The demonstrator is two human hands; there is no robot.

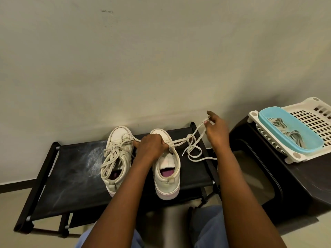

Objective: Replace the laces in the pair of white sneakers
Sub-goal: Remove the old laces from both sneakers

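One lace (179, 141): L grip (152, 145) at sneaker (168, 173), R grip (215, 130) pinches tip.

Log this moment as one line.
left hand: grips sneaker | right hand: pinches lace | other sneaker: laced | blue tub: laces

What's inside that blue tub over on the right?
A loose heap of pale laces lies in the blue tub. The tub's floor beneath them is covered, and how many laces there are cannot be told.
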